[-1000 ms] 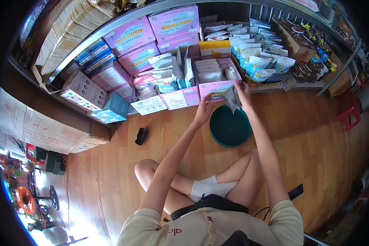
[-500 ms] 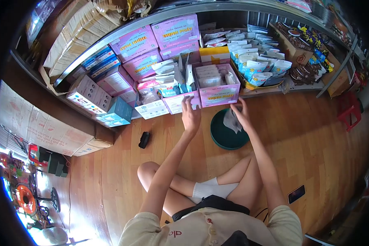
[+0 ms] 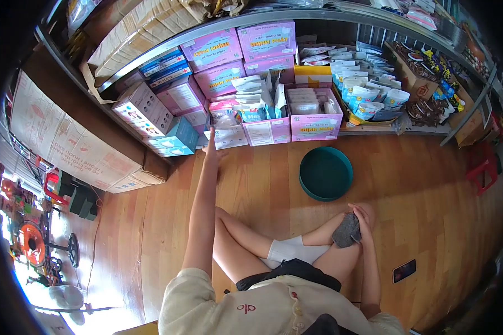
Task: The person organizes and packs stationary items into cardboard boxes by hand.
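Note:
My left hand [image 3: 210,146] reaches forward to the front of a small white box [image 3: 229,137] at the shelf's lower edge. Its fingers look stretched out and the thumb stands apart; no held thing shows. Resting by my right knee, my right hand [image 3: 365,222] is closed on a crumpled grey cloth [image 3: 346,231]. A round green basin [image 3: 326,174] stands on the floor ahead of that knee. Behind it, a pink box [image 3: 317,127] holds rows of clear-wrapped packs, beside another pink box [image 3: 267,133] with upright white and blue pouches.
Stacked pink cartons [image 3: 266,40] and a tray of white-blue pouches [image 3: 369,100] fill the metal shelf. A large cardboard box [image 3: 78,139] stands on the left. A phone [image 3: 404,271] lies on the wooden floor at right, and a red stool [image 3: 482,170] stands farther off.
My right hand has drawn back from the basin to my knee with the grey cloth. My left hand has moved left, from the pink box to the white box. The view has shifted slightly.

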`<action>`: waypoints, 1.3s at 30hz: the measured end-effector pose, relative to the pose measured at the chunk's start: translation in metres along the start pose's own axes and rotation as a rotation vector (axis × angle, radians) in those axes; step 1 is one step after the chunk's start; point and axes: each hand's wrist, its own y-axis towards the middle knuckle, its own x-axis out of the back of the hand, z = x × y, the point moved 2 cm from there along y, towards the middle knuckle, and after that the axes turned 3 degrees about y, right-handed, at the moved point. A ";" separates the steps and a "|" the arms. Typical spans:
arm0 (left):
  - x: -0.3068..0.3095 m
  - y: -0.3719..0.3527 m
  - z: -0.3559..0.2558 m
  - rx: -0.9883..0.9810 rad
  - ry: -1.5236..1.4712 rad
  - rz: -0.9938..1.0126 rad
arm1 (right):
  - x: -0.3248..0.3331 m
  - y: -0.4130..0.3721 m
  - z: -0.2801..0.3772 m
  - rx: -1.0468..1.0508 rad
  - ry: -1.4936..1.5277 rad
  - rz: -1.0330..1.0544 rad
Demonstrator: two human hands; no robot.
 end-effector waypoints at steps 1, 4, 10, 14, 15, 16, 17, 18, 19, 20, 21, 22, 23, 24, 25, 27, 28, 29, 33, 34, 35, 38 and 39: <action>-0.001 -0.005 -0.004 0.003 -0.003 0.005 | -0.003 0.001 0.002 0.038 -0.014 0.023; 0.000 0.035 0.009 0.113 -0.039 0.166 | -0.016 0.001 0.012 -0.048 0.049 0.054; -0.023 -0.004 0.006 -0.030 -0.281 0.153 | -0.012 -0.007 0.014 0.008 0.073 0.025; -0.030 -0.029 0.002 -0.086 -0.297 -0.054 | -0.008 -0.004 0.007 0.032 0.046 -0.016; -0.028 -0.027 0.002 -0.082 -0.300 -0.079 | -0.009 -0.005 0.009 0.004 0.051 -0.011; -0.027 -0.025 0.002 -0.083 -0.305 -0.080 | -0.010 -0.005 0.011 -0.023 0.056 -0.006; -0.025 -0.021 0.003 -0.083 -0.324 -0.047 | -0.008 -0.002 0.008 -0.024 0.053 -0.003; -0.024 -0.020 0.003 -0.082 -0.341 -0.015 | -0.002 0.002 0.002 -0.005 0.028 -0.027; -0.022 -0.019 0.005 -0.083 -0.342 -0.018 | 0.004 0.006 -0.005 0.013 0.004 -0.051; -0.022 -0.020 0.006 -0.110 -0.318 -0.008 | 0.001 0.004 -0.003 0.009 0.004 -0.049; -0.023 -0.021 0.007 -0.137 -0.295 0.004 | -0.002 0.002 0.001 0.008 0.042 -0.033; -0.025 -0.022 0.008 -0.137 -0.297 0.001 | -0.004 0.001 0.005 0.008 0.079 -0.015; -0.027 -0.021 0.009 -0.145 -0.317 0.010 | -0.007 0.000 0.009 0.007 0.078 -0.013; -0.028 -0.021 0.009 -0.154 -0.336 0.020 | -0.011 -0.003 0.013 -0.018 0.075 -0.014; -0.031 -0.020 0.009 -0.155 -0.337 0.020 | -0.013 -0.003 0.015 -0.042 0.074 -0.014; -0.034 -0.020 0.010 -0.161 -0.339 -0.070 | -0.013 0.000 0.015 -0.042 0.077 -0.011; -0.032 -0.022 0.013 -0.159 -0.337 -0.073 | -0.012 -0.001 0.013 -0.047 0.082 -0.009; -0.032 -0.037 0.008 -0.202 -0.241 -0.076 | -0.010 0.000 0.009 -0.051 0.084 -0.008; -0.036 -0.058 0.045 -1.118 0.582 -0.865 | -0.004 0.007 0.003 0.013 0.067 0.014; -0.049 -0.092 0.040 -1.225 0.673 -0.592 | -0.005 0.007 0.004 0.011 0.058 0.026; -0.065 -0.131 0.030 -1.313 0.756 -0.311 | -0.006 0.009 0.003 0.006 0.059 0.032; -0.103 -0.156 0.027 -1.361 1.060 0.138 | -0.006 0.010 0.002 -0.051 0.091 -0.010; -0.117 -0.164 0.024 -1.397 1.110 0.163 | -0.005 0.010 0.001 -0.038 0.068 -0.012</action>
